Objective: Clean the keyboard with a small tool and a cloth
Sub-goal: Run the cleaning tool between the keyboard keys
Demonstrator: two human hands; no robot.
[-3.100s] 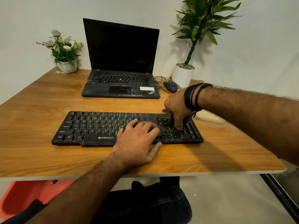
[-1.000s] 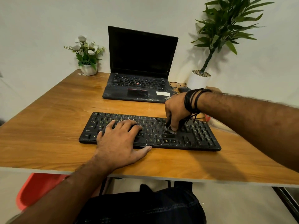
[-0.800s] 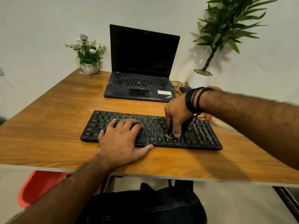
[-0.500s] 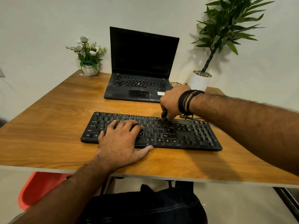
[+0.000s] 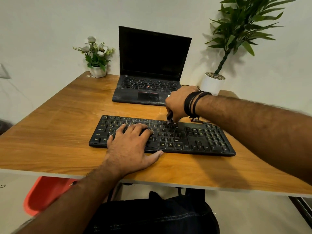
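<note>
While my left hand (image 5: 130, 146) lies flat, fingers spread, pinning the keyboard (image 5: 199, 141) on the desk (image 5: 50, 132), my right hand (image 5: 177, 103) pinches the brush (image 5: 170, 117) at the top row, where I should flick lightly between keys.

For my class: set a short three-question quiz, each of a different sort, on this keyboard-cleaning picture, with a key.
1. True or false: the left hand lies flat on the keyboard.
2. The right hand holds the small tool at the keyboard's: A) near edge, B) far rows, C) left end.
3. Fill in: behind the keyboard stands an open ____ with a dark screen.

Key: 1 true; 2 B; 3 laptop.
</note>
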